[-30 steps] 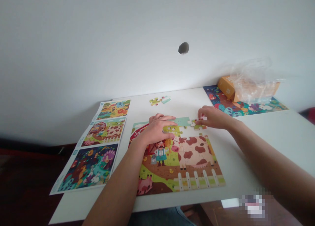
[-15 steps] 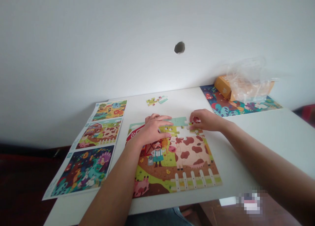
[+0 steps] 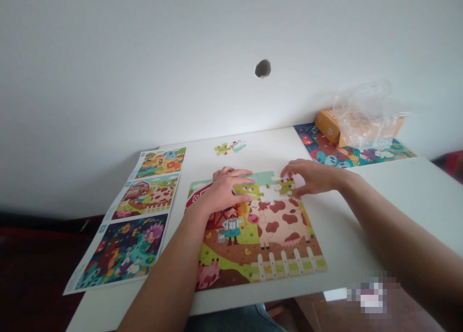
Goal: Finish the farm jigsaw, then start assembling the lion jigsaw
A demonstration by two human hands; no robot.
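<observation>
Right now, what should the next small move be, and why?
Probably, the bare right hand should press and align the green interlocking puzzle piece: it sits between that hand's thumb and fingers, just above the brown-spotted printed cow of the partly assembled farm puzzle, with white tabletop showing in the gap to its left.

free tabletop (image 3: pixel 271 151) between loose pieces (image 3: pixel 222 149) and box (image 3: pixel 329 125)

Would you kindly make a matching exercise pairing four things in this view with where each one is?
1. Orange cardboard box
2. White paper sheet with three colourful pictures
3. Loose green and pale-blue jigsaw pieces
4. Left hand

A. Left of the farm jigsaw
B. Over the jigsaw's upper left part
C. Between jigsaw and white wall
D. Partly behind crumpled clear plastic

Pairs: 1-D, 2-A, 3-C, 4-B
</observation>
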